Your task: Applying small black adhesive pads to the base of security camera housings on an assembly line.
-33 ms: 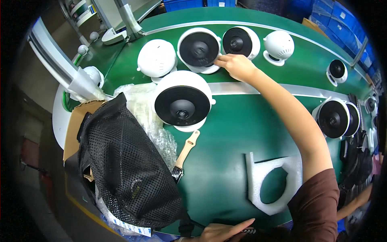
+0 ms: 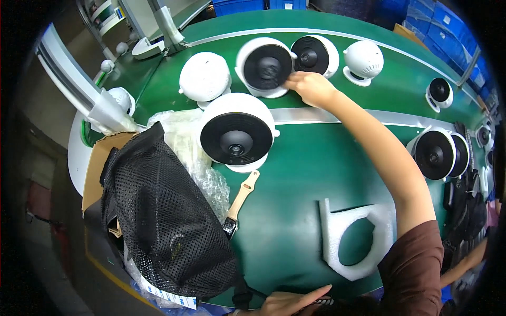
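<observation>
At the back of the green table, my right hand (image 2: 312,88) has its fingertips closed at the lower right edge of a round white device (image 2: 268,67) with a black front. This device is slightly blurred; its lower right edge is partly behind my fingers. Close behind my hand stands a similar white device (image 2: 312,54), its black front facing left. Nearer to me is a larger-looking white device (image 2: 237,138) with a lens-like centre, on a round foot. My left hand (image 2: 292,304) lies at the near table edge, one finger stretched out and nothing visible in it.
A black mesh bag (image 2: 168,221) covers the near left, beside bubble wrap (image 2: 197,168) and a watch (image 2: 240,203) with a beige strap. A white foam piece (image 2: 358,242) with a round hole lies near my right arm. More white devices (image 2: 435,152) stand at right.
The device at my right hand has shifted slightly right and turned, its black front now angled further right. My right hand moved a little with it. My left hand stays put.
</observation>
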{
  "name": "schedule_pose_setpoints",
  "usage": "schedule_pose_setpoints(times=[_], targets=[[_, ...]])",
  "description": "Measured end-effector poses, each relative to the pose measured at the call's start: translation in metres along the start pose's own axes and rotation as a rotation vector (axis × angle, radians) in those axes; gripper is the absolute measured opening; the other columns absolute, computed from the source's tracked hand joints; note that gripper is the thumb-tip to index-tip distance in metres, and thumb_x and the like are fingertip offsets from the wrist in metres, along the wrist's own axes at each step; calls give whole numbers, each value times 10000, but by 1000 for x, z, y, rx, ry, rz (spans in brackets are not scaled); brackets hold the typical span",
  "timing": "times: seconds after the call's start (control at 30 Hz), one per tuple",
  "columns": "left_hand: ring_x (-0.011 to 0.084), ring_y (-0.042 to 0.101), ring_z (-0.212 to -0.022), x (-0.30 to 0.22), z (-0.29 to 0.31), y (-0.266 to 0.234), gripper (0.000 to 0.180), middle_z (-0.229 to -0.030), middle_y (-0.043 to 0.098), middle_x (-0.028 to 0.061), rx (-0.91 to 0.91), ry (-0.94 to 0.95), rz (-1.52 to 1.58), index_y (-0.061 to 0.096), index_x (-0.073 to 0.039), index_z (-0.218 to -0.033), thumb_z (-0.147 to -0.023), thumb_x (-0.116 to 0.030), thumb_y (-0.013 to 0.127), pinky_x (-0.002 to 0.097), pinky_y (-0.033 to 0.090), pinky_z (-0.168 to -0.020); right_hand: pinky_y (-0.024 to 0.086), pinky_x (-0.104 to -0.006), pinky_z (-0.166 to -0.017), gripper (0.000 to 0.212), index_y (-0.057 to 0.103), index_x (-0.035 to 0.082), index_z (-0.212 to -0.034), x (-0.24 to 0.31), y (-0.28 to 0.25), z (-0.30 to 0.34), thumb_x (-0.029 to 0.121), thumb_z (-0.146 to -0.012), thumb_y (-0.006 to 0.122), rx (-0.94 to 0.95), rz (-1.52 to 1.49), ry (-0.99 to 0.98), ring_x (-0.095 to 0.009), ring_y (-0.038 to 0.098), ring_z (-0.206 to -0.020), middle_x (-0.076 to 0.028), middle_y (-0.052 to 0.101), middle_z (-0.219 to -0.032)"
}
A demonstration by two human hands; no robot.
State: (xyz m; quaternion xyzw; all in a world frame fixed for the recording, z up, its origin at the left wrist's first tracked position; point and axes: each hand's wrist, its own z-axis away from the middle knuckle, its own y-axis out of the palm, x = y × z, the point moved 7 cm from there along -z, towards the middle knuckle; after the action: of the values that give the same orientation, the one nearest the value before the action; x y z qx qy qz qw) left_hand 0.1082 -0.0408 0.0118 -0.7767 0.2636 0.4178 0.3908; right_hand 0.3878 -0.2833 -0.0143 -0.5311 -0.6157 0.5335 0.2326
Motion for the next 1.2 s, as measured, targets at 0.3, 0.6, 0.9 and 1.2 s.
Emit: schedule_pose_setpoints(times=[0.3,0.6,0.9,1.2], targets=[[213,584,-503,5,8,-3,321,-639,605,117,-152,-132,-41,612,7,-1057,-739,-11,651,290,455,-479,496,-384,-698,329,637,152,-960,-4,-19,29,60,-662,532,185,-205,237,-260,612,-837,-68,625,-973],[223,646,-622,12,13,2,328,-819,661,154,-144,-240,-43,633,11,-1016,-689,-2,663,282,501,-586,352,-365,-985,1173,145,-47,-1355,-123,-20,105,275,-478,855,-553,-1162,1162,-308,427,-1166,-254,393,-1275],[161,654,-688,8,14,-1,359,-753,664,113,-55,-376,-165,596,1,-1074,-721,-28,653,256,497,-668,438,-396,-891,1042,282,-35,-1272,-109,-104,133,364,-487,839,-555,-535,1091,-370,530,-1045,-265,518,-1136],[145,647,-687,13,2,19,784,-702,657,140,-148,-211,118,82,133,-1350,-763,35,593,212,468,-626,498,-214,-562,518,547,34,-1114,47,-264,172,306,-700,700,150,-916,795,-124,636,-774,-83,631,-919]])
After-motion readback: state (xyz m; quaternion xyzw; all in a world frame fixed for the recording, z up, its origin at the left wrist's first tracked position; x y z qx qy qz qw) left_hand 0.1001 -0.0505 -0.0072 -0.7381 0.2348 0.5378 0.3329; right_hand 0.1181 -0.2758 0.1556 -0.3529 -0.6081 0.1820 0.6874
